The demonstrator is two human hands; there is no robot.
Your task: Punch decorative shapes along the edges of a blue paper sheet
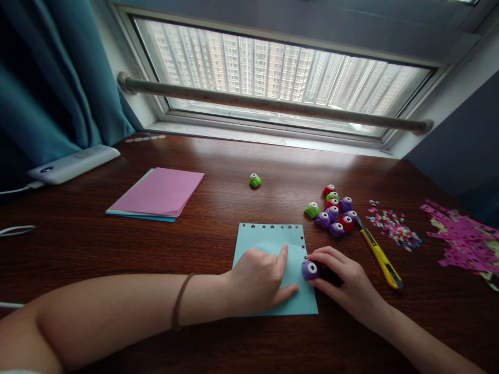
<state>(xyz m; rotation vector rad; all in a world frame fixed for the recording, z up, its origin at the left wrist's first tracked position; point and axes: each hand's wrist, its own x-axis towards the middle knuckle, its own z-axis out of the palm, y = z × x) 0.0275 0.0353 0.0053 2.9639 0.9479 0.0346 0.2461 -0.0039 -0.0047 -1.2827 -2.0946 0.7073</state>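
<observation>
A light blue paper sheet point(268, 241) lies on the dark wooden table point(218, 166), with small punched shapes along its top and right edges. My left hand point(259, 280) rests flat on the sheet, index finger stretched out, pressing it down. My right hand point(343, 278) grips a small purple craft punch point(310, 269) at the sheet's right edge. A cluster of several purple, red and green punches point(335, 213) sits just beyond my right hand. One green punch point(254, 180) stands alone farther back.
A stack of pink and blue paper point(159, 193) lies to the left. A yellow utility knife point(380, 257) lies right of my right hand, beside a pile of confetti point(395, 228) and pink paper scraps point(463, 239). A white device point(74, 163) sits far left by the teal curtain.
</observation>
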